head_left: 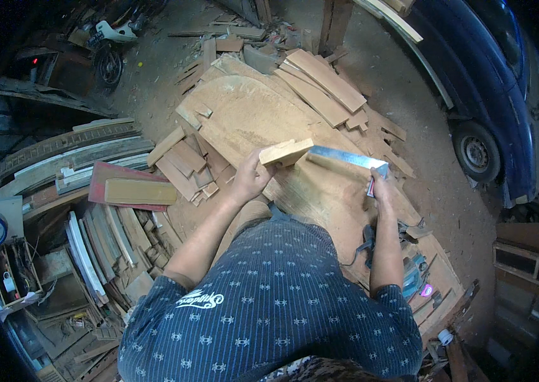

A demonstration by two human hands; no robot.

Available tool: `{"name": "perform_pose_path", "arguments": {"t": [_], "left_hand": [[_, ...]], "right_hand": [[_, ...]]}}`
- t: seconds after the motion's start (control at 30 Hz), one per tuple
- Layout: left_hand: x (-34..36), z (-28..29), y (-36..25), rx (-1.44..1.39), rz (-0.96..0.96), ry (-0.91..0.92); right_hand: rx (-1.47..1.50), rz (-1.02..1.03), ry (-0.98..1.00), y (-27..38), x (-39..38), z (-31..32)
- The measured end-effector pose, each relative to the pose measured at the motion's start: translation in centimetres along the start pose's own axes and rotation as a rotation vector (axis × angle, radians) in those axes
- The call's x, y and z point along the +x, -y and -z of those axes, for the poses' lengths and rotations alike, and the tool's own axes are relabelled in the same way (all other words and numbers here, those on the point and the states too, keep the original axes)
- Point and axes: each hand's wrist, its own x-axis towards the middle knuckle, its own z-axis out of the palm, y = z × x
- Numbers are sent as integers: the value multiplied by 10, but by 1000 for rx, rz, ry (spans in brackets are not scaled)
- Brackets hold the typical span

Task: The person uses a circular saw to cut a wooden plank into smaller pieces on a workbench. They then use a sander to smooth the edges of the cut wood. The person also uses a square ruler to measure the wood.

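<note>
Dark-blue patterned shirt [269, 286] nearest; our L hand [250, 176] pinches tan wood block [287, 151], R hand [382, 187] silver-bladed tool [346, 156]; slack grip risks slip

Room beyond metal blade [344, 156], then boards [328, 81]

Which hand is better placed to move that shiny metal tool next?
Probably the right hand: it grips the shiny metal tool at one end. The left hand looks busy holding the piece of wood.

A blue pinstriped shirt [269, 286] has short sleeves [398, 318], pale spider motifs [242, 342], white script [200, 299].
</note>
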Motion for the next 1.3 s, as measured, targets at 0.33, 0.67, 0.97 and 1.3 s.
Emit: {"name": "perform_pose_path", "arguments": {"t": [0.33,0.67,0.97,1.3], "left_hand": [[25,21,12,-327,257,-492],[39,56,39,-852,637,-624],[-62,-49,92,-1100,906,-248],[-80,-35,134,-944,1129,78]], "right_hand": [[-790,365,-77,-39,-21,-14],[-616,468,444,52,-113,-117],[-403,126,643,9,-114,-173],[-864,239,-3,-112,-136,-20]]}}
